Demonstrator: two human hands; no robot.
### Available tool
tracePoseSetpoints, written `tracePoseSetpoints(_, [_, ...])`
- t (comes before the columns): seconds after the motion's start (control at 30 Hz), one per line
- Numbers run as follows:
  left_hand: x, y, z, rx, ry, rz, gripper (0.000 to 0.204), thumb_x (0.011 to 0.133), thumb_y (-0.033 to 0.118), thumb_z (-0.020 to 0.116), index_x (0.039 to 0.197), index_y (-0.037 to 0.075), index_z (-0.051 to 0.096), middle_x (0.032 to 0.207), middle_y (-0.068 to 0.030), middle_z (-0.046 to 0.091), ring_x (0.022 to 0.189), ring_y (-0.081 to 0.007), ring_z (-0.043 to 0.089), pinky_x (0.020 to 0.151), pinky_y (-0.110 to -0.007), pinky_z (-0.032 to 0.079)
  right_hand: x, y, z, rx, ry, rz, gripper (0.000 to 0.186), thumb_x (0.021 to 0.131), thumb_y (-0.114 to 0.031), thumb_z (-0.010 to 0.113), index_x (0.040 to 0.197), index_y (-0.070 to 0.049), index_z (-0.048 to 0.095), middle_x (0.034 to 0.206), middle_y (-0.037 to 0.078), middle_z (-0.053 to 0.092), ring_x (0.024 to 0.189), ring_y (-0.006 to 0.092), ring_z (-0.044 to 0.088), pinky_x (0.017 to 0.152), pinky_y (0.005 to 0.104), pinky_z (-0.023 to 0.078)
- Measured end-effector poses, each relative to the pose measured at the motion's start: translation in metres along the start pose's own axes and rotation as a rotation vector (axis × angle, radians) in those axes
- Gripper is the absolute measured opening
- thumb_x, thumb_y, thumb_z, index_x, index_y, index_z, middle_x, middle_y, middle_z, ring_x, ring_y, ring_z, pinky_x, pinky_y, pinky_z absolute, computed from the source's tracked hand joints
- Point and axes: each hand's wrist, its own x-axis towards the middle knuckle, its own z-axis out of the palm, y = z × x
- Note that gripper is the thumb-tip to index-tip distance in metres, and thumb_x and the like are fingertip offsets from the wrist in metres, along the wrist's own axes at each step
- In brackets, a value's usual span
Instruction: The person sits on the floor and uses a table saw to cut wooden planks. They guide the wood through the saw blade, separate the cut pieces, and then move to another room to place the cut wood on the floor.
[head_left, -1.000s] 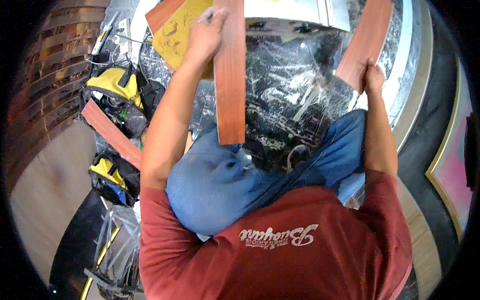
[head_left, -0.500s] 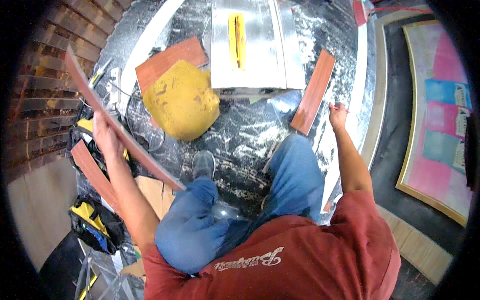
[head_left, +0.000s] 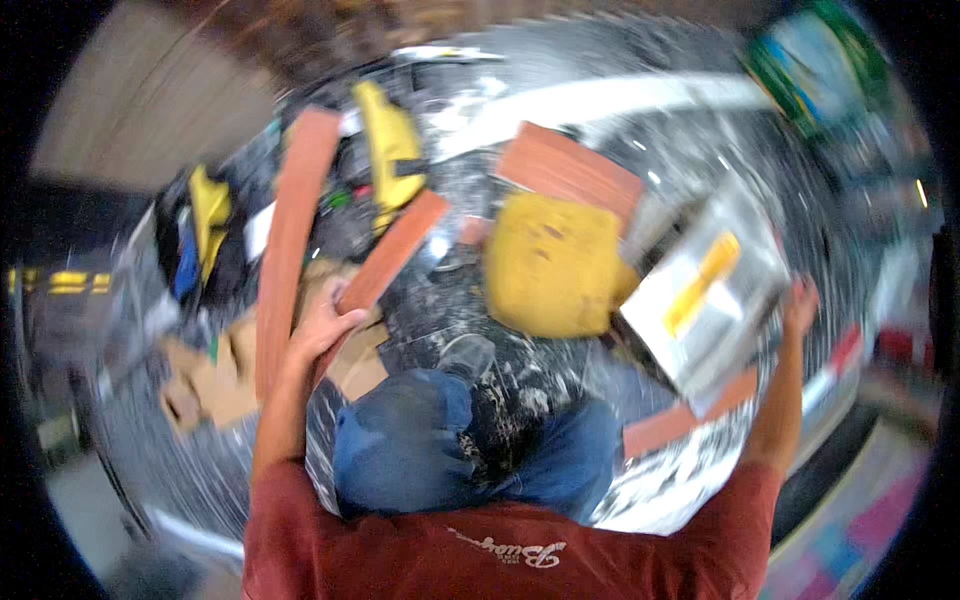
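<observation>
My left hand (head_left: 325, 322) is closed around a reddish wood-look plank (head_left: 390, 252), which slants up and to the right from it. Just to the left lies a longer plank (head_left: 295, 220) of the same colour, its near end beside my left wrist. Out to the right, my right hand (head_left: 798, 305) is at the edge of a table saw (head_left: 735, 300) with a silver top and a yellow slot insert (head_left: 703, 283). Motion blurs its fingers, so I cannot tell whether it holds anything. A narrow plank (head_left: 690, 425) rests partly hidden by the saw's near corner.
A worn yellow block-like piece (head_left: 553, 265) sits between my knees and the saw, with a wide reddish plank (head_left: 570, 172) behind it. Cardboard pieces (head_left: 235, 375) and black-and-yellow bags (head_left: 392, 150) crowd the left. A green bucket (head_left: 820, 70) stands far right.
My view has swung left, so the saw and yellow piece appear farther right. The plank in my left hand points up and right instead of up and left. My right hand has reached the saw's edge.
</observation>
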Motion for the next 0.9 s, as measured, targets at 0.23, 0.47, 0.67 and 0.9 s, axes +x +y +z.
tracePoseSetpoints(0.23, [-0.02, -0.068, -0.077, 0.4, 0.553, -0.053, 0.064, 0.086, 0.049, 0.079, 0.116, -0.003, 0.059, 0.103, -0.0246, 0.07, 0.099, -0.0396, 0.068, 0.088, -0.045, 0.052, 0.142, 0.039, 0.108, 0.097, -0.732, 0.399, 0.07, 0.103, -0.059, 0.053, 0.149, -0.008, 0.051, 0.138, 0.014, 0.061, 0.119, 0.0272, 0.061, 0.1, 0.0377, 0.048])
tracePoseSetpoints(0.47, [0.031, -0.11, -0.138, 0.605, 0.522, -0.493, 0.069, 0.089, 0.064, 0.067, 0.104, -0.003, 0.054, 0.104, -0.0321, 0.067, 0.102, -0.0489, 0.065, 0.088, -0.053, 0.051, 0.121, 0.001, 0.108, 0.675, -0.916, 0.608, 0.067, 0.105, -0.058, 0.051, 0.148, -0.006, 0.05, 0.135, 0.014, 0.064, 0.118, 0.0288, 0.063, 0.098, 0.0414, 0.052])
tracePoseSetpoints(0.67, [0.083, -0.142, -0.129, 0.627, 0.594, -0.274, 0.081, 0.094, 0.068, 0.057, 0.131, -0.004, 0.057, 0.121, -0.0307, 0.066, 0.117, -0.0456, 0.062, 0.099, -0.051, 0.05, 0.005, -0.005, 0.015, 1.108, 0.094, 0.557, 0.045, 0.11, -0.04, 0.047, 0.117, -0.001, 0.067, 0.109, 0.01, 0.069, 0.098, 0.0255, 0.064, 0.087, 0.0382, 0.051])
tracePoseSetpoints(0.9, [0.087, -0.254, -0.1, 0.676, 0.532, -0.111, 0.087, 0.097, 0.053, 0.064, 0.16, 0.004, 0.027, 0.157, -0.0211, 0.04, 0.139, -0.0417, 0.046, 0.114, -0.05, 0.041, -0.335, -0.029, -0.045, 0.278, 0.093, 0.887, 0.044, 0.108, -0.038, 0.053, 0.105, 0.004, 0.063, 0.092, 0.016, 0.068, 0.085, 0.0278, 0.061, 0.079, 0.0431, 0.049])
